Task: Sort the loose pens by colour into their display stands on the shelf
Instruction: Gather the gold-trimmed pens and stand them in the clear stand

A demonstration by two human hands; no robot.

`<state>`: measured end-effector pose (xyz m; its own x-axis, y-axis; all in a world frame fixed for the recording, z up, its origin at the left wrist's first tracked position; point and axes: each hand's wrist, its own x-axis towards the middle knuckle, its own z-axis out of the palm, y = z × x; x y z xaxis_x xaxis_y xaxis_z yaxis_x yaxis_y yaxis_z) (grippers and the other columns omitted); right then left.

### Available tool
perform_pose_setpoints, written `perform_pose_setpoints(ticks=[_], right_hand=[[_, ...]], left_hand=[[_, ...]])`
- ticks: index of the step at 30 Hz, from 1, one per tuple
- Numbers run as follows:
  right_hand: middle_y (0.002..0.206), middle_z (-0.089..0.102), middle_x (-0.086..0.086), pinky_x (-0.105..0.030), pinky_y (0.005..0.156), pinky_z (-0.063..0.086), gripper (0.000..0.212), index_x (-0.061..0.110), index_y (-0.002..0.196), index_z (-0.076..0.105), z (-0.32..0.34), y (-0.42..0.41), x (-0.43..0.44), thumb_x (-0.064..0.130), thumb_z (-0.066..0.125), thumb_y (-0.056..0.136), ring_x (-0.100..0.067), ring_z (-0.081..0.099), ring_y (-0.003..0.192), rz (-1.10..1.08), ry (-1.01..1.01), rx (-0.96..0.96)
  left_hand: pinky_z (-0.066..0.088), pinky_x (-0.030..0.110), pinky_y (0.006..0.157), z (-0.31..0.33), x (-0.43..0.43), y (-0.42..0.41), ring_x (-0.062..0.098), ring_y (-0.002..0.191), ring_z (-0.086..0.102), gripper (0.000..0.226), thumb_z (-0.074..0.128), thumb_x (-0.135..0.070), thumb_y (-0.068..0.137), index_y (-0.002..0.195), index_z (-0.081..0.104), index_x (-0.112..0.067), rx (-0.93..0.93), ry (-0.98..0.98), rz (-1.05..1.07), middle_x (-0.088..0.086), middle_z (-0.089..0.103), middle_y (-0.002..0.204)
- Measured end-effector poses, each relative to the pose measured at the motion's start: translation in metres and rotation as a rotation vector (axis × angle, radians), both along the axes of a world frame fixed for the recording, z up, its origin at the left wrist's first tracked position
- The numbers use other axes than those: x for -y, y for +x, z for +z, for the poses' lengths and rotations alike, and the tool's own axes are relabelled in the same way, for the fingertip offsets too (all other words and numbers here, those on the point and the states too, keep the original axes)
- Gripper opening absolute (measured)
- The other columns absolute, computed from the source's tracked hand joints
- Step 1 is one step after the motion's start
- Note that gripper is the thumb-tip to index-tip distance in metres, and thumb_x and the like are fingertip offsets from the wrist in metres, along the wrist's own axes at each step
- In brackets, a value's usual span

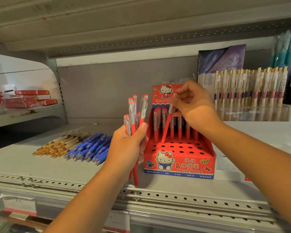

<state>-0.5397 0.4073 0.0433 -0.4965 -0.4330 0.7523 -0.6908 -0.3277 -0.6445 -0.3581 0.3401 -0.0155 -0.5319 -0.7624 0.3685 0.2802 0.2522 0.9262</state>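
So, from head cam, looks only partly done: pinching one red pen [167, 126] in right hand [194, 105], tip at a hole of red stand [180, 166], back rows filled, front empty; gripping red bunch [133, 113] in left hand [129, 143]; blue pens [91, 147] & gold pens [60, 145] loose on shelf [40, 165].

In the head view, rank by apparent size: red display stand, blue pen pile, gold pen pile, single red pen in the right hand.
Largest: red display stand.
Then blue pen pile and gold pen pile, about alike, so unranked.
Smallest: single red pen.
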Motion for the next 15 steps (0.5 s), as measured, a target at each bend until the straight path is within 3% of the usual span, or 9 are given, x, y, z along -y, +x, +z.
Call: perform_pose_setpoints(ticks=[3, 10, 13, 15], right_hand=[[0.078, 0.061, -0.006, -0.053, 0.064, 0.059, 0.035, 0.033, 0.076, 0.054, -0.002, -0.004, 0.001, 0.009, 0.079, 0.080, -0.039, 0.066, 0.082, -0.041, -0.007, -0.055], [0.075, 0.063, -0.005, -0.044, 0.056, 0.060, 0.032, 0.033, 0.075, 0.057, -0.005, -0.002, 0.000, 0.010, 0.078, 0.080, -0.033, 0.068, 0.070, -0.050, 0.032, -0.110], [0.077, 0.067, 0.002, -0.030, 0.053, 0.059, 0.028, 0.032, 0.078, 0.063, -0.011, 0.004, 0.004, 0.007, 0.073, 0.085, -0.021, 0.069, 0.066, 0.016, 0.245, -0.134], [0.084, 0.069, 0.000, -0.032, 0.059, 0.061, 0.022, 0.027, 0.087, 0.067, -0.013, 0.007, 0.007, 0.006, 0.070, 0.087, -0.021, 0.069, 0.073, 0.007, 0.378, -0.158]], left_hand=[[0.030, 0.022, 0.040, 0.000, -0.001, 0.001, 0.012, 0.045, 0.039, 0.028, 0.059, -0.026, 0.098, 0.094, 0.063, 0.002, -0.016, 0.028, -0.044, 0.009, 0.051, 0.065], [0.029, 0.020, 0.036, 0.001, -0.001, 0.002, 0.009, 0.043, 0.040, 0.018, 0.052, -0.017, 0.099, 0.097, 0.067, -0.007, -0.032, 0.044, -0.112, 0.003, 0.057, 0.065], [0.030, 0.021, 0.036, 0.002, -0.002, 0.002, 0.009, 0.044, 0.041, 0.018, 0.053, -0.019, 0.100, 0.096, 0.066, -0.008, -0.030, 0.035, -0.106, 0.005, 0.057, 0.067], [0.031, 0.023, 0.038, 0.002, -0.002, 0.002, 0.012, 0.046, 0.041, 0.019, 0.054, -0.022, 0.100, 0.089, 0.067, -0.012, -0.022, 0.009, -0.104, 0.009, 0.057, 0.070]])
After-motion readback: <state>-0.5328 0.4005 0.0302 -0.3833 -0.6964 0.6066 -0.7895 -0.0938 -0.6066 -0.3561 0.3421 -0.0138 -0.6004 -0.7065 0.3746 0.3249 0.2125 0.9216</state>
